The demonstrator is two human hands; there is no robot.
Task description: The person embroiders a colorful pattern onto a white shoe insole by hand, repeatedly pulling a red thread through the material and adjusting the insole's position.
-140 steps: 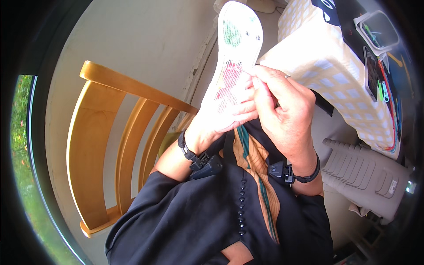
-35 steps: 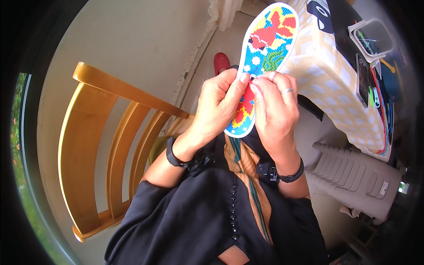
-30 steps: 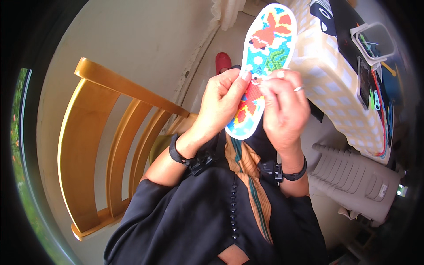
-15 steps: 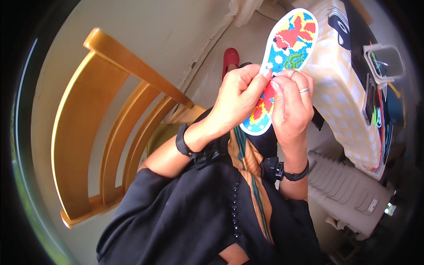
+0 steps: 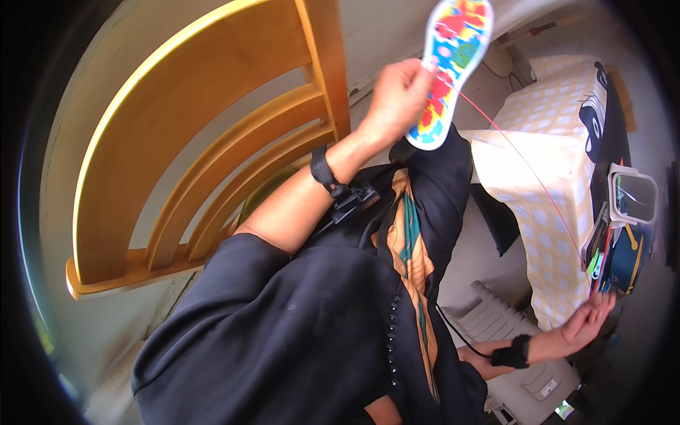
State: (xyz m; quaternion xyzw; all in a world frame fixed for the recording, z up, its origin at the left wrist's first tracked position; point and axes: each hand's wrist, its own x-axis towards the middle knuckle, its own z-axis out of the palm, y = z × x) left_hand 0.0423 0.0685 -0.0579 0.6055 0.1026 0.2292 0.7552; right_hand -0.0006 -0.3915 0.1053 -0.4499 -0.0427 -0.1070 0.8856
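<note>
My left hand (image 5: 402,99) pinches the edge of a shoe insole (image 5: 464,55) near its middle, holding it tilted above my lap. The insole has a white rim and a stitched pattern in red, yellow, blue and green. A red thread (image 5: 511,147) runs taut from its face down to the right, toward my right hand (image 5: 588,322). That hand is stretched far out past the table's corner, a little blurred. Its fingers are drawn together at the thread's far end. Whether a needle is there is too small to see.
A table with a checked cloth (image 5: 549,177) stands at the right. On its far edge are a white-framed mirror (image 5: 632,195), green clips (image 5: 597,262) and dark items. A wooden chair back (image 5: 202,120) rises at left. A grey plastic stool (image 5: 535,386) sits below my right arm.
My right hand has left the insole and swung far right and down, drawing out the red thread. My left hand keeps the insole, now higher in view. The view has turned.
</note>
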